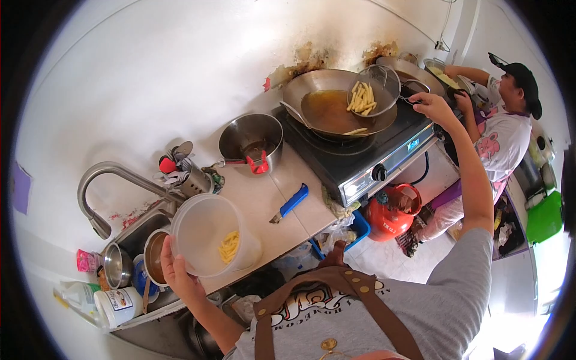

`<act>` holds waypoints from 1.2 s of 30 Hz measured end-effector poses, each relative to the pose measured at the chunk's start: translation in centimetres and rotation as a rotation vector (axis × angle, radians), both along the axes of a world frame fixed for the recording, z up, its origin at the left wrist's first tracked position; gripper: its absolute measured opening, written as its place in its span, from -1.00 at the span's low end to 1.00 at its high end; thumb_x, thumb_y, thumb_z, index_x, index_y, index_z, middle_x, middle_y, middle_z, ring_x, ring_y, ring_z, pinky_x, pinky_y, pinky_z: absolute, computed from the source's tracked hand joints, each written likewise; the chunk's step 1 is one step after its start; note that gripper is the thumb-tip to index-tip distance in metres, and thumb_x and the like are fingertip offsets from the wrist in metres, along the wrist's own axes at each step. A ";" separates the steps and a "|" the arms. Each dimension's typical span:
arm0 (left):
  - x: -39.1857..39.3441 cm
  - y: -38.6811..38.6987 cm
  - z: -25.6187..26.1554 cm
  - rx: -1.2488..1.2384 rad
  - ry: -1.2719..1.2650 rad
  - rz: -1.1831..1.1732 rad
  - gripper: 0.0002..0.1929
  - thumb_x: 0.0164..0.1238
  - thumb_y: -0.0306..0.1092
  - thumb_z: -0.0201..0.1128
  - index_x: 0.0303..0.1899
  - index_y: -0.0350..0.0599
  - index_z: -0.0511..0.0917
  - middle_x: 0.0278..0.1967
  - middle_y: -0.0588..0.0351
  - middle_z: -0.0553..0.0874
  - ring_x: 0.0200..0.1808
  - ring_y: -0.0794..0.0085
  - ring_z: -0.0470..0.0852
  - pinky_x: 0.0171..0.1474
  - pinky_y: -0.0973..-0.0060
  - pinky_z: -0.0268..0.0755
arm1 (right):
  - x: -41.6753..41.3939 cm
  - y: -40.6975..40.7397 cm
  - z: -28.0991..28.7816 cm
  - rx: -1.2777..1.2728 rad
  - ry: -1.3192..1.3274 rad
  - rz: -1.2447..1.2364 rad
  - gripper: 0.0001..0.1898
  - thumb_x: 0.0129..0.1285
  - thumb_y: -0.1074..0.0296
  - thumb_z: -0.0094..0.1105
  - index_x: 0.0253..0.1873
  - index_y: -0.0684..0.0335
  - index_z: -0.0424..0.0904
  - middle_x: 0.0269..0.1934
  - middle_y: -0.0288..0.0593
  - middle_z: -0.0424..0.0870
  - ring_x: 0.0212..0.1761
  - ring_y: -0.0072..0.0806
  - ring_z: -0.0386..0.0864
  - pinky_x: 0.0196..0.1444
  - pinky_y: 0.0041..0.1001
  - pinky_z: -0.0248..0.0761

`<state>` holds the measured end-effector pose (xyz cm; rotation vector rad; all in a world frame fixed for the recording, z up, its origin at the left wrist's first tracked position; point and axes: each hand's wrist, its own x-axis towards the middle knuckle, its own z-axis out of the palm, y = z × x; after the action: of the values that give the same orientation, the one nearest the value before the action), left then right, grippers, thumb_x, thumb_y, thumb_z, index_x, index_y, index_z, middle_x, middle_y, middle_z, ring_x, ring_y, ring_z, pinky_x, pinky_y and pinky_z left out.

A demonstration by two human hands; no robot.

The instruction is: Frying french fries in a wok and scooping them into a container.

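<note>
My right hand (429, 107) grips the handle of a wire mesh strainer (382, 96), which holds french fries (361, 97) over the right side of a large metal wok (315, 81). Brown oil (321, 110) lies in the wok, with a loose fry (355, 131) near its front rim. A ladle or spatula handle (294, 113) leans on the wok's left rim. With its fingers at the rim, my left hand (182, 274) holds a translucent plastic tub (207, 238), tilted, with some fries (229, 247) inside.
On the tiled counter (265, 193) lie a blue-handled utility knife (290, 202) and a steel pot (252, 135) with red-handled tongs. Left are a utensil holder (195, 180), faucet (121, 168) and sink. A gas stove (342, 166) stands above a red gas cylinder (391, 216). A co-worker (499, 121) stands right.
</note>
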<state>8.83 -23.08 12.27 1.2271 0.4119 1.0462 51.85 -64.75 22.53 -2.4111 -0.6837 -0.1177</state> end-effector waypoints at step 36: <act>0.0 -0.2 0.0 -0.012 0.009 0.018 -0.56 0.15 -0.55 -0.06 0.13 -0.33 0.28 0.06 -0.01 0.45 0.03 0.40 0.47 0.06 0.54 0.34 | -0.7 3.4 -2.3 -0.024 0.075 0.016 -0.68 0.05 0.25 0.11 -0.07 0.18 0.53 -0.45 -0.24 0.55 -0.50 -0.56 0.46 -0.44 -0.58 0.32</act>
<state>8.79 -23.31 12.24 1.2197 0.4364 1.0528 51.13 -61.32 20.24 -2.4193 -0.6739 -0.0120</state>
